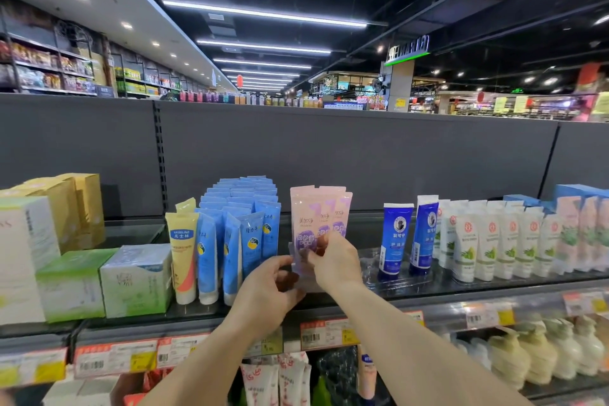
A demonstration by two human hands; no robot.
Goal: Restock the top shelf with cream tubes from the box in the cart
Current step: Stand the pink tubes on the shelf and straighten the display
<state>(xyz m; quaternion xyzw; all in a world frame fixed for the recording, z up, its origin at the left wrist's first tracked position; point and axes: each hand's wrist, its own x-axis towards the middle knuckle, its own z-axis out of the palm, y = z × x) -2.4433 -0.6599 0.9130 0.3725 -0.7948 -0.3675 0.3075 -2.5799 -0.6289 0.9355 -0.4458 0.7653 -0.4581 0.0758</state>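
Observation:
Pink and purple cream tubes stand in a short row on the top shelf, caps down. My right hand pinches the lower part of the front pink tube. My left hand grips the bottom left of the same tube, beside a clear plastic divider. The tube's cap end is hidden behind my hands. The box and the cart are out of view.
Blue tubes and a yellow Vaseline tube stand to the left, with green and white boxes beyond. Two dark blue tubes and white tubes stand to the right. Price tags line the shelf edge; bottles fill the shelf below.

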